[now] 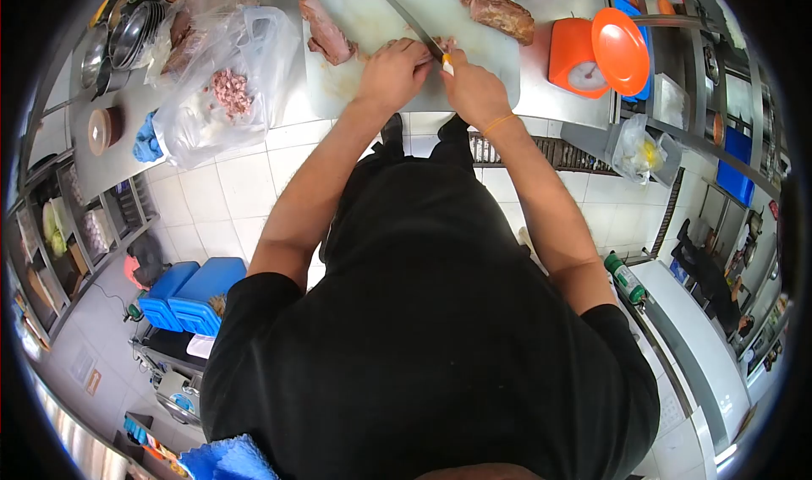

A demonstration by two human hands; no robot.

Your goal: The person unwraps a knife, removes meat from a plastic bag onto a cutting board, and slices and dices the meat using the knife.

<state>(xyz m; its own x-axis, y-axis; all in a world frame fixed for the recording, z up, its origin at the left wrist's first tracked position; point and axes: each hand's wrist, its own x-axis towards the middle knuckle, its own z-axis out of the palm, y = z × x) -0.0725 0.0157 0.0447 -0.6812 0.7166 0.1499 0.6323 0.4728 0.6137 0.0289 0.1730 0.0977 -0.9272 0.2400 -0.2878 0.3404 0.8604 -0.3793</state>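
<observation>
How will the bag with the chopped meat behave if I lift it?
The bag will probably be floppy, since its thin clear plastic lies wrinkled and spread out. The chopped meat looks loose, so it may slide as the bag sags. It's likely fairly light for its spread: the meat fills only a small part.

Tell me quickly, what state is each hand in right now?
Left hand: fingers curled at the cutting board; whether it grips meat can't be told.
Right hand: closed around the knife.
</observation>
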